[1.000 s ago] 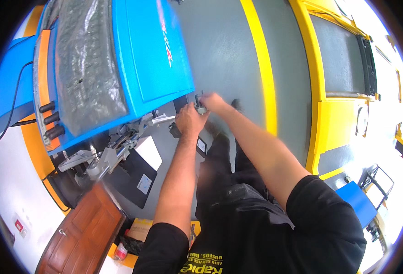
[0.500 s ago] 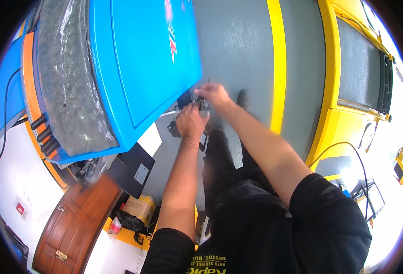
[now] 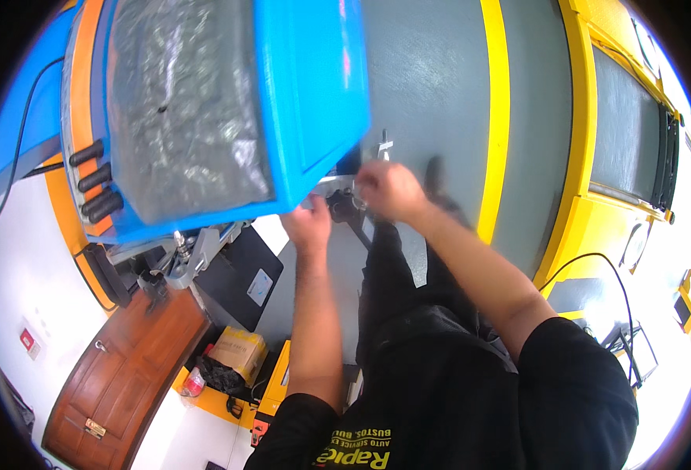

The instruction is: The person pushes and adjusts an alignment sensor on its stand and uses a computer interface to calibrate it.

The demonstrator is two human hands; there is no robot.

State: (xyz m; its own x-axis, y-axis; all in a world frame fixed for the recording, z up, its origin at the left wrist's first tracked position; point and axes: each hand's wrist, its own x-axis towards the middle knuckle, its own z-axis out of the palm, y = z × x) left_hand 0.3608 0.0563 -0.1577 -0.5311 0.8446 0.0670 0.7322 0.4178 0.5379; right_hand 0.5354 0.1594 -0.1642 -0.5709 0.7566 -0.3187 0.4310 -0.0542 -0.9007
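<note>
Metal fitting under the blue panel's lower corner looks mid-adjustment. Right hand closes on it from the right; left hand braces below, its grip hidden. Next probably needs steady fingertip turning, gray floor behind.

Two hands at work, the left hand and the right hand, both at one metal bracket under one big blue machine body. Four black knobs line its left edge. One wooden door, one cardboard box, one yellow floor stripe.
</note>
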